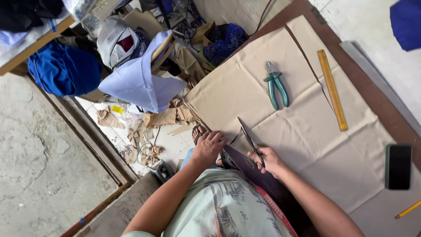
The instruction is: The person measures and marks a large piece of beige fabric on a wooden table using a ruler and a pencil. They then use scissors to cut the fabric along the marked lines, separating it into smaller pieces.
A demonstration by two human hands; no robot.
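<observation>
A wide sheet of beige fabric (pixel 280 114) is spread over a brown table. My right hand (pixel 268 160) grips large dark scissors (pixel 249 139), whose blades are parted and point away from me along the near edge of the cloth. My left hand (pixel 208 148) rests palm down on the fabric's edge, just left of the scissors, with its fingers spread.
Green-handled pliers (pixel 276 85) and a yellow wooden ruler (pixel 332 90) lie on the cloth. A dark phone (pixel 398 166) and a yellow pencil (pixel 408 210) sit at the right. Fabric scraps (pixel 162 118), blue cloth (pixel 63 70) and clutter fill the floor to the left.
</observation>
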